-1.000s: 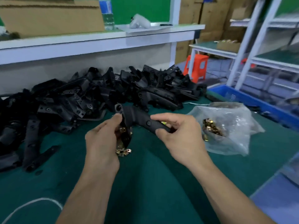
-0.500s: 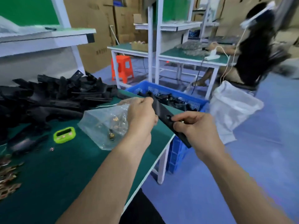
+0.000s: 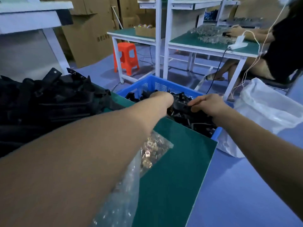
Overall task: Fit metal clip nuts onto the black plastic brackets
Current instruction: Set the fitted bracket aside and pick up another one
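At the bottom of the frame, a clear bag of clip nuts (image 3: 153,149) lies on the green desk (image 3: 177,164), partly under the left forearm, with plenty of brass nuts left inside. Just past the desk's edge at frame centre, both hands reach over the blue crate (image 3: 164,81). The right hand (image 3: 208,104) has its fingers curled round a black bracket (image 3: 180,106). The left hand (image 3: 164,100) is at the bracket's other end, its fingers hidden, so I cannot tell their state. The crate already holds black brackets, probably finished ones. At the left, a large pile of brackets (image 3: 49,99) sits on the desk, so much of the job likely remains.
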`<action>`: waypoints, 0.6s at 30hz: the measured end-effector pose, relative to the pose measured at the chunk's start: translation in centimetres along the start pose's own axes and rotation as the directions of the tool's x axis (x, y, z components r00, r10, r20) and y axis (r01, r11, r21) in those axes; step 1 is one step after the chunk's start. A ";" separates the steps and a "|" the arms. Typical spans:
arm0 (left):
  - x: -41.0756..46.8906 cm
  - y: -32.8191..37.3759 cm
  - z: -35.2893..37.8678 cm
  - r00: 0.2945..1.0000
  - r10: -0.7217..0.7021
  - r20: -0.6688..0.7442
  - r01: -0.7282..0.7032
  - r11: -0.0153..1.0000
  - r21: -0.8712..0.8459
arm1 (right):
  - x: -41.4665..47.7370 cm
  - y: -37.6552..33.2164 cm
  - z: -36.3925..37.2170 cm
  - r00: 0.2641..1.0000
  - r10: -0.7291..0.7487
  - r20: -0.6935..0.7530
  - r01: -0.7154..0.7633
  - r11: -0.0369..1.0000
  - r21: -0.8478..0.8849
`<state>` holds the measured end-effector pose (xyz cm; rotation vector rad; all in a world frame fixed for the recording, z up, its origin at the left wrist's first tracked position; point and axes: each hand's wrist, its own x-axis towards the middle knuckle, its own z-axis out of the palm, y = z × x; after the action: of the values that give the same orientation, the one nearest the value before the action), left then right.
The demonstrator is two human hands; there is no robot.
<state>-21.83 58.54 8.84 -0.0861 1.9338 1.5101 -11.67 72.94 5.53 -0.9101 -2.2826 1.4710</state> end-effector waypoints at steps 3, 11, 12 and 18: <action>2.9 1.1 0.8 0.999 0.006 0.049 -0.009 0.999 0.053 | 4.2 1.0 0.8 0.997 0.080 -0.007 -0.080 0.997 -0.002; 6.4 2.2 0.2 0.984 0.169 0.050 -0.175 0.908 0.380 | 7.2 3.3 3.2 0.931 0.340 0.136 -0.356 0.926 0.124; 6.0 2.2 -0.3 0.983 0.178 0.046 -0.181 0.903 0.390 | 7.0 3.0 3.5 0.932 0.337 0.133 -0.353 0.928 0.123; 2.7 1.3 -4.0 0.971 0.228 -0.067 -0.199 0.935 0.294 | 2.8 -1.5 6.5 0.973 0.210 0.091 -0.224 0.956 0.189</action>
<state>-26.32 56.34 8.86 0.1855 2.2835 1.3639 -17.84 69.68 3.68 -1.0923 -2.0881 1.8121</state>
